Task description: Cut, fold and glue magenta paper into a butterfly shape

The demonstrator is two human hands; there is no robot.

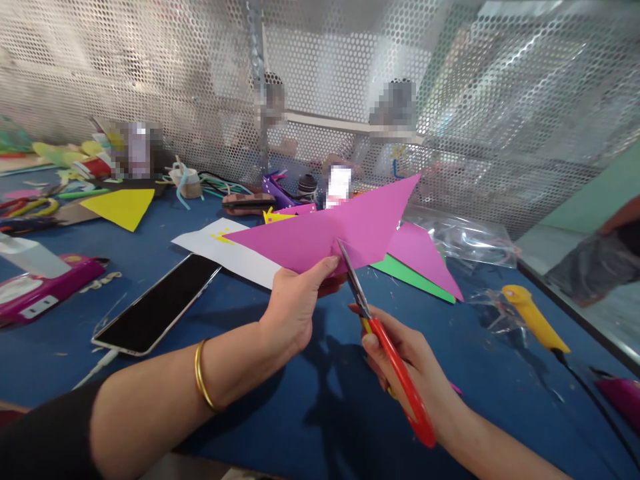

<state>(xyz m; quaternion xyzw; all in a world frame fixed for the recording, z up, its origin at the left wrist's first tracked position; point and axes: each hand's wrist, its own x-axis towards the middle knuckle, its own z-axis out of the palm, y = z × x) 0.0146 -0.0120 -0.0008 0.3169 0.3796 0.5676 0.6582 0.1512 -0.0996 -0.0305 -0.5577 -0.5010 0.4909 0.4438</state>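
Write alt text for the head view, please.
The right hand holds red-handled scissors at a pink sheet gripped by the left hand, above a blue table. A phone lies to the left, a yellow corded tool to the right.

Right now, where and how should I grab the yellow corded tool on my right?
Probably around the middle of the yellow tool, palm down from above: it lies long and slim on the blue table, clear plastic beside its far end, a black cord leaving the near one. Your right hand holds the scissors.
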